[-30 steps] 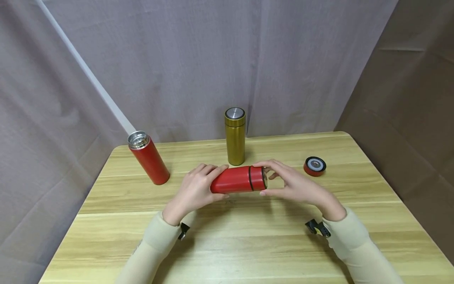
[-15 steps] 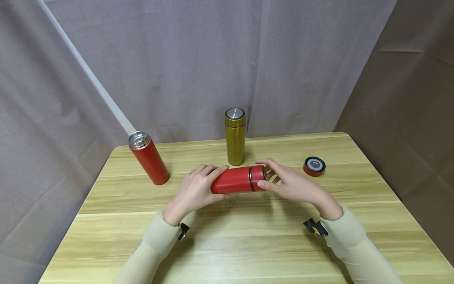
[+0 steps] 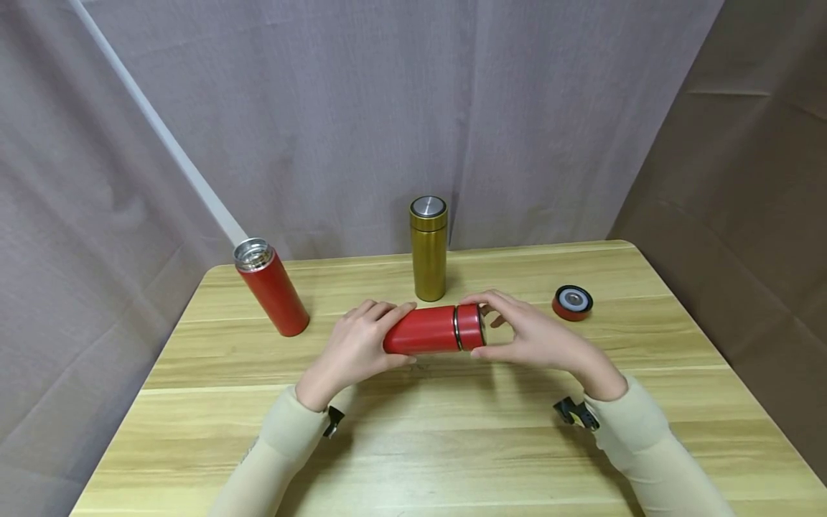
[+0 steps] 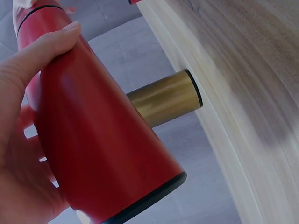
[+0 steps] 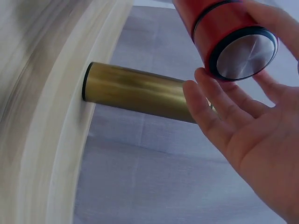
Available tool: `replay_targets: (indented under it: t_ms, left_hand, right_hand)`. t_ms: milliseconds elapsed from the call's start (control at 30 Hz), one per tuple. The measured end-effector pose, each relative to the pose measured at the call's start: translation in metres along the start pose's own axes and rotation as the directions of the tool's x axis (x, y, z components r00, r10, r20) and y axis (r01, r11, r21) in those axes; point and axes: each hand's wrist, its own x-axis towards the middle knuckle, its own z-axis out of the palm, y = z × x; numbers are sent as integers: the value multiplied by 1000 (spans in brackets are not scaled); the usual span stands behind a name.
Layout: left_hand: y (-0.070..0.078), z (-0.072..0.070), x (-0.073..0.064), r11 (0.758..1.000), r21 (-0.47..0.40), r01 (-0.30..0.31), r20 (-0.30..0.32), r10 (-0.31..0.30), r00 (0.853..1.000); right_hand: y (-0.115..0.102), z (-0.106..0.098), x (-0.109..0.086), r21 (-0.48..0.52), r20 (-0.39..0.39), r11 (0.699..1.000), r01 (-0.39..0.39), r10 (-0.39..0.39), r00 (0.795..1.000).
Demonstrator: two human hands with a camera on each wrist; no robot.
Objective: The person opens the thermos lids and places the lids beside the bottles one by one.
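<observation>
My left hand grips the body of a red thermos, which lies nearly level above the table with its lid end to the right. In the left wrist view, its thumb lies along the red side and the dark-rimmed base faces the camera. At the other end, my right hand has its thumb and fingertips at the edge of the red lid. A dark, shiny ring separates lid and body. The lid's round silver top shows in the right wrist view.
A gold thermos stands lidded behind the hands. To the left is a second red thermos, its mouth uncovered. A loose red lid lies upside down at the right on the wooden table. Grey curtains hang behind.
My right thumb moved up onto the lid's side, then back down to its lower edge, while the fingers shifted around the rim. The left hand keeps its hold.
</observation>
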Motion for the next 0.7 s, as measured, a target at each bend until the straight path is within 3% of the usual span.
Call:
replay_targets:
  t_ms: [167, 400, 700]
  left_hand:
    - [-1, 0, 0, 1000, -8, 7, 4, -7, 1000]
    - [-2, 2, 0, 1000, -6, -8, -8, 8, 1000]
    - [-2, 3, -1, 1000, -7, -22, -3, 22, 1000]
  right_hand:
    - [1, 1, 1, 82, 16, 996, -18, 17, 1000]
    - [4, 4, 4, 50, 47, 995, -89, 87, 995]
    - [2, 2, 0, 39, 30, 999, 2, -3, 1000]
